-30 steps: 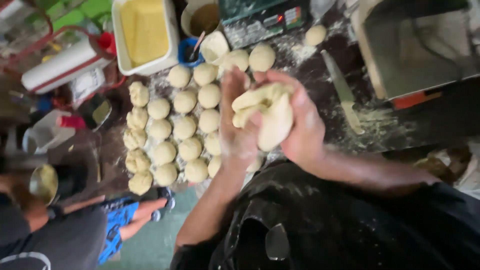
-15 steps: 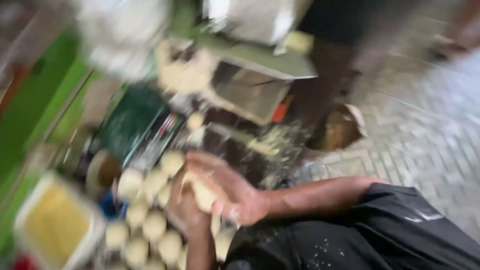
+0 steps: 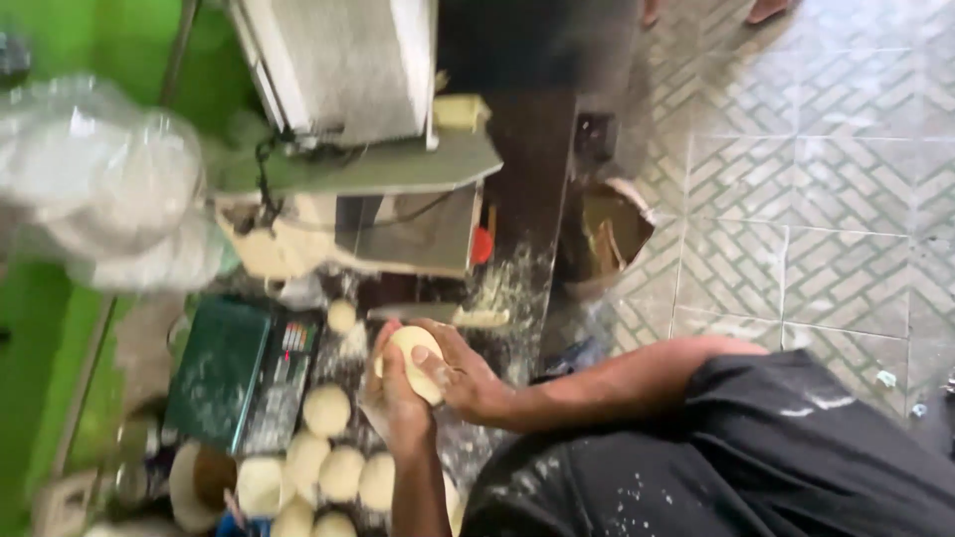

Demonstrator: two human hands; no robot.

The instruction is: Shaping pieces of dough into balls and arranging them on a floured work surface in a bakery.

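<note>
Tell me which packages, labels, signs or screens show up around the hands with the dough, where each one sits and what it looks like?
Weighing scale: left of the hands, on the floury table; flat green box with a key panel bearing small coloured buttons; no lit screen can be made out.
Clear plastic bags: upper left, a bulging see-through bundle, blurred.
No signs or readable labels can be made out.
</note>
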